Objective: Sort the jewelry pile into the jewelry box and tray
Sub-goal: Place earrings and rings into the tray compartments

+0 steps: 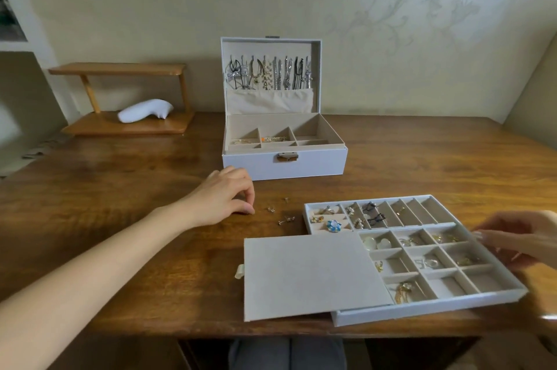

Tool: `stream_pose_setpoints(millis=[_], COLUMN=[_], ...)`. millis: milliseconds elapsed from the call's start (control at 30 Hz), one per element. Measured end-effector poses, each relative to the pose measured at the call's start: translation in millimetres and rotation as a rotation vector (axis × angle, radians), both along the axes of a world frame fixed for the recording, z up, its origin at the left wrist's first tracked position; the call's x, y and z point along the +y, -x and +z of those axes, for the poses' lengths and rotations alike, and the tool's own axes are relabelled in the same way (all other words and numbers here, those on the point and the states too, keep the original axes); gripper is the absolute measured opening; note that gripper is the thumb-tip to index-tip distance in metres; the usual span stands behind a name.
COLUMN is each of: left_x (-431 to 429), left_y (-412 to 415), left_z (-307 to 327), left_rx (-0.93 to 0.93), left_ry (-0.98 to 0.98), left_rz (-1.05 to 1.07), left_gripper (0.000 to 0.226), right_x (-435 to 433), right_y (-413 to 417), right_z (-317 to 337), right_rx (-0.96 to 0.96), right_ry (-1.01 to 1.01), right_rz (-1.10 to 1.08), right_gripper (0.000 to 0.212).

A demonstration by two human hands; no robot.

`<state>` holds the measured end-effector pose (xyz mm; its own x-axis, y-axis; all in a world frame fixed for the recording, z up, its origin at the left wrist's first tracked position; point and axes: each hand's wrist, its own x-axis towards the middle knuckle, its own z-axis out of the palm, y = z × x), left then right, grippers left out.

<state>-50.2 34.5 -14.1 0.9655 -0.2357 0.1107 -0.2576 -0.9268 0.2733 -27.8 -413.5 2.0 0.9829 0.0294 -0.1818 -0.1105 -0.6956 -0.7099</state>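
Observation:
A white jewelry box (313,163) stands open at the back of the table, necklaces (268,74) hanging in its lid. A compartment tray (434,308) lies front right, with rings, earrings and a blue flower brooch (333,225) in it. A grey lid (304,274) slides halfway over its left side. A few small earrings (278,213) lie loose on the wood between box and tray. My left hand (224,196) rests on the table beside them with curled fingers, thumb and forefinger close together; whether they pinch anything is hidden. My right hand (521,237) touches the tray's right edge.
The wooden table (120,203) meets the wall at the back. A low wooden shelf (126,125) stands at the back left with a white object (144,110) on it. My knees (286,353) show under the table's front edge.

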Motion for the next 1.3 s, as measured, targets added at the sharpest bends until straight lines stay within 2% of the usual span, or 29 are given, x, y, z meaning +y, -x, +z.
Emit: stream_pose_setpoints(millis=[67, 167, 267, 333, 467, 567, 767, 967, 1133, 1200, 1300], left_x=[-5.6, -22.1, -42.3, -47.3, -41.0, -39.2, -21.6, 7.7, 9.7, 4.1, -21.2], left_y=[0.4, -2.1, -11.1, -19.1, -34.1, -35.5, -28.7, -10.4, -9.1, -8.0, -5.2], left_z=[6.9, 24.0, 37.3, 40.3, 26.5, 11.5, 15.4, 18.0, 13.5, 16.8, 29.3], left_rx=[-0.007, -0.038, -0.01, -0.031, -0.03, 0.036, -0.017, 0.122, 0.061, 0.081, 0.043], left_ry=[0.216, 0.534, 0.682, 0.609, 0.172, 0.056, 0.103, -0.062, -0.095, -0.007, 0.268], left_rz=[0.024, 0.012, -0.057, -0.043, -0.003, 0.007, 0.02, -0.03, -0.061, -0.051, -0.091], left_gripper=[0.014, 0.01, 0.013, 0.014, 0.018, 0.022, 0.008, 0.016, 0.023, 0.018, 0.011], right_x=[-3.4, 15.7, 40.5, 55.2, 69.0, 80.0, 107.0, 117.5, 123.5, 124.2, 126.2], right_y=[1.6, 5.3, 4.5, 5.6, -2.1, -8.7, -18.0, -23.4, -22.1, -20.7, -18.5], right_z=[2.9, 15.8, 21.4, 23.1, 19.2, 15.9, 10.1, 12.4, 13.2, 13.3, 16.5], right_rx=[-0.105, -0.283, -0.368, -0.401, -0.446, -0.425, -0.413, -0.421, -0.446, -0.442, -0.437], right_ry=[-0.072, -0.178, -0.212, -0.191, -0.199, -0.183, -0.146, -0.196, -0.248, -0.258, -0.298], right_rz=[-0.025, 0.02, 0.15, 0.212, 0.264, 0.316, 0.42, 0.448, 0.442, 0.452, 0.468], right_gripper=[0.026, 0.009, 0.008, 0.007, 0.009, 0.008, 0.009, 0.007, 0.006, 0.006, 0.006])
